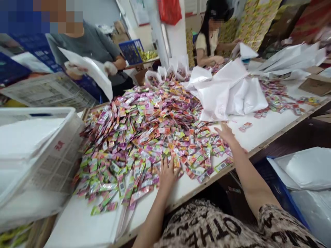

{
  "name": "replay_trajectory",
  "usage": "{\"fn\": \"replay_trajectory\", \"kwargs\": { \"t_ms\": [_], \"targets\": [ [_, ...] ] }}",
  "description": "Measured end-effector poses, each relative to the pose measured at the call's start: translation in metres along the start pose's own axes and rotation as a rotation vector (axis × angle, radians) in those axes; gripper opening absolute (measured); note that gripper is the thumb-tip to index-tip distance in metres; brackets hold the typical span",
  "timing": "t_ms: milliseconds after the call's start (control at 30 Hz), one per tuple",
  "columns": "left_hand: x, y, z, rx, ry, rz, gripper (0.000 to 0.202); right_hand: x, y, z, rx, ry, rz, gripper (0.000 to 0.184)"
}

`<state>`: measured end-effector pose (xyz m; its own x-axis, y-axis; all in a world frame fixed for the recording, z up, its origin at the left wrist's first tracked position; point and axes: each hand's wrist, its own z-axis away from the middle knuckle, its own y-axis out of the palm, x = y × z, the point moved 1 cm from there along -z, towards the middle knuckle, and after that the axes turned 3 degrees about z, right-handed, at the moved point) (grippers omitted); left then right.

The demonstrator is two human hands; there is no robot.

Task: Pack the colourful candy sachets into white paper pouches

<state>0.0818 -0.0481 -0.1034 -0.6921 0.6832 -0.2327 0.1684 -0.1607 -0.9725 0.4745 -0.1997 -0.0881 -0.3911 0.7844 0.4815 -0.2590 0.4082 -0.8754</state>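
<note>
A large heap of small, colourful candy packets covers the middle of the white table. My left hand rests on the near edge of the heap, palm down with fingers spread. To the right, my right hand lies at the heap's right edge, just below a stack of white bags. Its fingers are stretched out and nothing shows in them. A single packet lies apart on the table to the right of that hand.
On the left stands a white plastic basket with white sheets inside. A blue crate of white bags is low at right. Opened bags stand behind the heap. One co-worker holds a white bag; another person sits farther back.
</note>
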Motion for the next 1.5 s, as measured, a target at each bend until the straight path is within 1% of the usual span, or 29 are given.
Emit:
{"fn": "replay_trajectory", "kwargs": {
  "t_ms": [67,100,133,167,233,267,333,400,433,467,500,533,600,633,667,733,800,833,867,933,1000,1067,1133,1167,1200,1267,1367,1433,1500],
  "targets": [
    [0.000,0.000,-0.005,-0.016,-0.015,0.034,0.070,-0.020,0.014,0.040,-0.037,0.099,-0.008,0.088],
    [0.000,0.001,-0.007,-0.022,-0.024,0.045,0.072,-0.023,0.022,0.059,-0.051,0.131,0.000,0.091],
    [0.000,0.003,-0.010,-0.031,-0.034,0.055,0.073,-0.020,0.030,0.077,-0.060,0.153,0.003,0.094],
    [0.000,0.004,-0.012,-0.040,-0.045,0.063,0.073,-0.011,0.040,0.092,-0.061,0.163,-0.001,0.095],
    [-0.002,0.006,-0.016,-0.057,-0.070,0.083,0.075,0.028,0.062,0.113,-0.018,0.133,-0.039,0.098],
    [-0.004,0.007,-0.019,-0.062,-0.083,0.098,0.076,0.054,0.073,0.119,0.030,0.085,-0.067,0.099],
    [-0.006,0.005,-0.024,-0.048,-0.099,0.138,0.078,0.111,0.095,0.125,0.135,-0.068,-0.092,0.102],
    [-0.003,-0.002,-0.027,0.021,-0.097,0.196,0.083,0.158,0.110,0.125,0.193,-0.215,-0.059,0.103],
    [0.001,-0.008,-0.027,0.072,-0.083,0.233,0.086,0.173,0.114,0.125,0.209,-0.263,-0.038,0.103],
    [0.008,-0.014,-0.023,0.118,-0.059,0.275,0.090,0.182,0.115,0.125,0.222,-0.295,-0.025,0.104],
    [0.016,-0.022,-0.017,0.145,-0.026,0.310,0.094,0.185,0.114,0.127,0.234,-0.316,-0.021,0.106],
    [0.027,-0.029,-0.008,0.148,0.009,0.329,0.098,0.182,0.111,0.131,0.236,-0.340,-0.023,0.109],
    [0.049,-0.041,0.017,0.092,0.035,0.292,0.109,0.163,0.103,0.149,0.212,-0.431,-0.011,0.117],
    [0.059,-0.044,0.030,0.058,0.003,0.242,0.114,0.151,0.099,0.163,0.193,-0.507,0.017,0.119],
    [0.069,-0.044,0.043,0.043,-0.054,0.185,0.117,0.138,0.096,0.179,0.182,-0.603,0.065,0.121],
    [0.083,-0.037,0.062,0.068,-0.168,0.104,0.117,0.119,0.096,0.212,0.186,-0.799,0.192,0.123],
    [0.089,-0.025,0.066,0.076,-0.200,0.074,0.102,0.115,0.102,0.231,0.175,-0.912,0.311,0.123],
    [0.088,-0.018,0.063,0.059,-0.182,0.070,0.092,0.120,0.105,0.231,0.154,-0.931,0.357,0.121],
    [0.086,-0.012,0.057,0.032,-0.155,0.071,0.081,0.129,0.109,0.224,0.124,-0.932,0.393,0.119],
    [0.080,-0.004,0.040,-0.019,-0.106,0.082,0.068,0.157,0.112,0.193,0.060,-0.918,0.446,0.114],
    [0.073,0.000,0.025,-0.035,-0.076,0.107,0.066,0.191,0.112,0.149,0.022,-0.903,0.492,0.111],
    [0.069,0.000,0.017,-0.057,-0.062,0.127,0.066,0.221,0.111,0.106,0.034,-0.874,0.538,0.115],
    [0.068,0.000,0.014,-0.082,-0.039,0.135,0.064,0.243,0.114,0.074,0.073,-0.843,0.569,0.120],
    [0.069,0.001,0.014,-0.093,-0.025,0.136,0.063,0.249,0.116,0.063,0.076,-0.828,0.570,0.120],
    [0.070,0.002,0.015,-0.103,-0.015,0.138,0.062,0.254,0.119,0.056,0.058,-0.817,0.562,0.116],
    [0.071,0.004,0.015,-0.127,-0.005,0.146,0.060,0.258,0.126,0.048,-0.026,-0.797,0.539,0.104],
    [0.071,0.007,0.011,-0.178,0.003,0.186,0.057,0.262,0.134,0.048,-0.130,-0.766,0.523,0.090],
    [0.068,0.005,0.011,-0.201,0.027,0.239,0.049,0.265,0.135,0.050,-0.139,-0.746,0.502,0.082],
    [0.068,-0.001,0.018,-0.227,0.073,0.324,0.034,0.266,0.134,0.052,-0.125,-0.733,0.460,0.074]
  ]
}}
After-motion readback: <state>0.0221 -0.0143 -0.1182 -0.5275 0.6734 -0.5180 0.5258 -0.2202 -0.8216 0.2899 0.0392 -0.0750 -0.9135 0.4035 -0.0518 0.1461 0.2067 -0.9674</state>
